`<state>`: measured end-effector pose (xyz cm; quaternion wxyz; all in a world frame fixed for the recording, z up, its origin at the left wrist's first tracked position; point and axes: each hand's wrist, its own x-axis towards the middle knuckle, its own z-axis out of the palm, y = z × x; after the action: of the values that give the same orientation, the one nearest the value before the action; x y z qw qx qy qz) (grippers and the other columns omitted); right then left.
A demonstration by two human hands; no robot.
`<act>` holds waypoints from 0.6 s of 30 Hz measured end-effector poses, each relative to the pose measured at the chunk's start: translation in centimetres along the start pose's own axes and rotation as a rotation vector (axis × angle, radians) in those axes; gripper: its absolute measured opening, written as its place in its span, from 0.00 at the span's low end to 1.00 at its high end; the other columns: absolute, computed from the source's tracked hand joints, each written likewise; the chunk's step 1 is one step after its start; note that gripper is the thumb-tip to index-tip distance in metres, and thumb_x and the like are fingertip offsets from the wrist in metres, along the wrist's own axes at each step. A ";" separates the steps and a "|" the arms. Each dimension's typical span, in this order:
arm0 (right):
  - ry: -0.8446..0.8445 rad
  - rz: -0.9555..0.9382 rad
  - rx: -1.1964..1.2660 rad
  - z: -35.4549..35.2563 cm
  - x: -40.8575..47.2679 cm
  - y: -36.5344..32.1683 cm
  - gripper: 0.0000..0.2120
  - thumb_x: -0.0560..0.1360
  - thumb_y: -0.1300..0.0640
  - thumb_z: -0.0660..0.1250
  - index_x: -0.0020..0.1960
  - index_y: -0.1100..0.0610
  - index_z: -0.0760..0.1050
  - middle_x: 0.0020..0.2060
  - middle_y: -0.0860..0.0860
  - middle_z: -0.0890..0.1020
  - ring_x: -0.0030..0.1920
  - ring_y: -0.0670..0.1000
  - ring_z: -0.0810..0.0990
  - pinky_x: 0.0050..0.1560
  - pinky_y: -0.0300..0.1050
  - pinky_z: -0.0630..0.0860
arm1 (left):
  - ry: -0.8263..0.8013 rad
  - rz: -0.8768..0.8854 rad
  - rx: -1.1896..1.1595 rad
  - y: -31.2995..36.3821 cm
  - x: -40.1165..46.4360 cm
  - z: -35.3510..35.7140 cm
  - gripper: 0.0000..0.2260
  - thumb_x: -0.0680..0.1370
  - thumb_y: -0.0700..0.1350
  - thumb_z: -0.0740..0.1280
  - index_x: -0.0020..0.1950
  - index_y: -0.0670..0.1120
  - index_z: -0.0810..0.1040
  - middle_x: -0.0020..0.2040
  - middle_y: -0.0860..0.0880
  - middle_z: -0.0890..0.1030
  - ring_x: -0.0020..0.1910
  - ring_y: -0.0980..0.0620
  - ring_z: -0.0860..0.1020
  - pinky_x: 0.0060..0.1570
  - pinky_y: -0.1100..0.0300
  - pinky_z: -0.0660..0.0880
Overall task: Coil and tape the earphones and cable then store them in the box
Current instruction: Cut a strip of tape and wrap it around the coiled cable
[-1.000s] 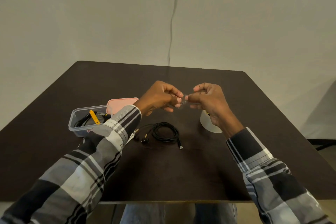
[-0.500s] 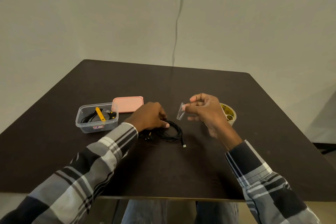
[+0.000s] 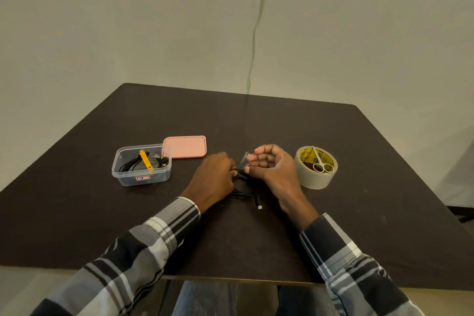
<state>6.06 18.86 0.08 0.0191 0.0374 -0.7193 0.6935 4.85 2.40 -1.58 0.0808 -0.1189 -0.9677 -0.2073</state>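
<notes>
Pinching a cut strip of clear tape (image 3: 245, 157), the right hand (image 3: 273, 170) hovered at the counter's (image 3: 359, 213) centre above the coiled black cable (image 3: 243, 191), gathered in the left hand's (image 3: 214, 178) closed grip. Taping was under way; wrapping the strip round the bunched strands seemingly came next, the box (image 3: 141, 168) waiting at nine o'clock.

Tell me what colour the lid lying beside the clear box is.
Pink. The lid shows best in the head view, flat on the table behind the box.
</notes>
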 end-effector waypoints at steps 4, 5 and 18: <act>0.006 -0.034 0.061 0.0 0.0 -0.1 0.20 0.67 0.73 0.76 0.54 0.59 0.76 0.50 0.57 0.85 0.51 0.54 0.85 0.51 0.43 0.82 | 0.063 -0.005 -0.142 0.0 -0.1 -0.8 0.06 0.79 0.43 0.66 0.45 0.46 0.81 0.40 0.49 0.82 0.41 0.50 0.78 0.41 0.59 0.71; 0.007 -0.047 0.081 0.0 -0.1 -0.3 0.21 0.67 0.73 0.76 0.55 0.59 0.76 0.51 0.58 0.84 0.51 0.54 0.85 0.52 0.43 0.82 | 0.079 -0.005 -0.185 0.0 -0.1 -1.1 0.06 0.79 0.43 0.66 0.44 0.46 0.82 0.38 0.50 0.81 0.39 0.52 0.78 0.40 0.60 0.71; 0.009 -0.248 0.063 -0.4 -0.3 -4.0 0.16 0.70 0.69 0.75 0.54 0.58 0.76 0.50 0.58 0.84 0.50 0.56 0.85 0.53 0.44 0.82 | 0.303 0.058 -0.424 2.5 -0.3 -4.6 0.04 0.77 0.43 0.71 0.47 0.48 0.86 0.35 0.53 0.84 0.34 0.60 0.81 0.39 0.58 0.80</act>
<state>6.66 19.08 4.10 0.1071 0.1235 -0.6868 0.7083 6.26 2.58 3.49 0.2041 -0.1286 -0.8756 -0.4185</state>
